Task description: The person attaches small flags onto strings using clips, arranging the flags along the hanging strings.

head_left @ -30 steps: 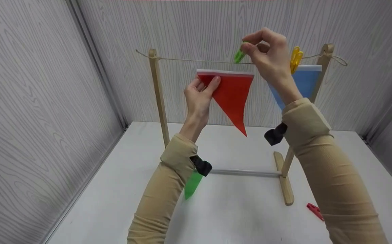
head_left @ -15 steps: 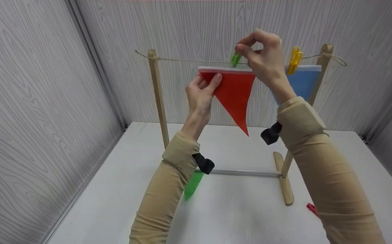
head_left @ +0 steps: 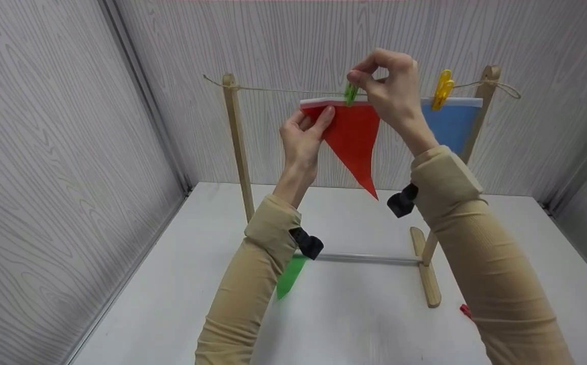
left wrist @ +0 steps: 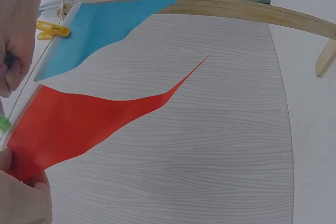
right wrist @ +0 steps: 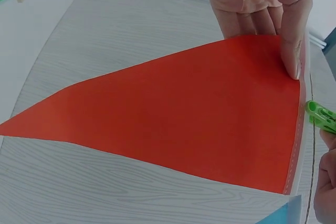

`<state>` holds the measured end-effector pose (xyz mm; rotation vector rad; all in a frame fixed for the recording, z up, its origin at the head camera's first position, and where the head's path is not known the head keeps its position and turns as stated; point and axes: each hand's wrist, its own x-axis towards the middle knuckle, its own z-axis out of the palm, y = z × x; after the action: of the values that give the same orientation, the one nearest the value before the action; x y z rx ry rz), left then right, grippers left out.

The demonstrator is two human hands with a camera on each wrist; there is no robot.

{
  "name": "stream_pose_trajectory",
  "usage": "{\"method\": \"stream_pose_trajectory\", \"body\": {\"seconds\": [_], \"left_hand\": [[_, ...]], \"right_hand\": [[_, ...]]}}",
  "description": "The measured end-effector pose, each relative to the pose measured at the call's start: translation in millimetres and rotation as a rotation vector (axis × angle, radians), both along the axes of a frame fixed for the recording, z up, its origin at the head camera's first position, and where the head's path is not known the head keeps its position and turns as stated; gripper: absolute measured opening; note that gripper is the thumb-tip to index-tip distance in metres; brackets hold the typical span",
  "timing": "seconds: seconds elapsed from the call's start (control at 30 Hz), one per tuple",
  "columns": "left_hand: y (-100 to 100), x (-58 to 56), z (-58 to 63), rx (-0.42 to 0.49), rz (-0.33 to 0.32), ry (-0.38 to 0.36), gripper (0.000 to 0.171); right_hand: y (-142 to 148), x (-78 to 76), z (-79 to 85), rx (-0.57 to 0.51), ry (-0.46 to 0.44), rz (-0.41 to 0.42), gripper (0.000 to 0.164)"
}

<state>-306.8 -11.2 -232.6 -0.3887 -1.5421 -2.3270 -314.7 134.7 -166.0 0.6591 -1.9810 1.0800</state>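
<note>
A red triangular pennant [head_left: 351, 134] with a white top band hangs against the string [head_left: 283, 90], its tip pointing down. My left hand [head_left: 301, 142] pinches it near its upper left corner, thumb in front and fingers behind. Above the pennant's middle, my right hand [head_left: 394, 88] pinches a green clothespin [head_left: 350, 95] between thumb and fingers. The clothespin's lower end lies over the white band in the head view. In the right wrist view the green clothespin [right wrist: 320, 116] is right at the band's edge, beside the string. Whether its jaws grip the cloth I cannot tell.
A blue pennant [head_left: 448, 124] hangs at the right from a yellow clothespin [head_left: 443, 90]. Wooden posts [head_left: 237, 147] hold the string, with a rod [head_left: 364, 257] low between them. On the table lie a green pennant [head_left: 289, 278] and a red clothespin [head_left: 465, 311], partly hidden by my sleeves.
My right hand has moved left and down, bringing the green clothespin from above the string onto the pennant's band. My left hand has raised the red pennant slightly, up to the string.
</note>
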Motion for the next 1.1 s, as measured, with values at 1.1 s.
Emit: {"method": "stream_pose_trajectory", "body": {"seconds": [1.1], "left_hand": [[4.0,1.9,5.4,-0.020,0.013,0.000,0.034]], "right_hand": [[0.5,6.4,-0.9,0.071,-0.033,-0.009,0.020]]}}
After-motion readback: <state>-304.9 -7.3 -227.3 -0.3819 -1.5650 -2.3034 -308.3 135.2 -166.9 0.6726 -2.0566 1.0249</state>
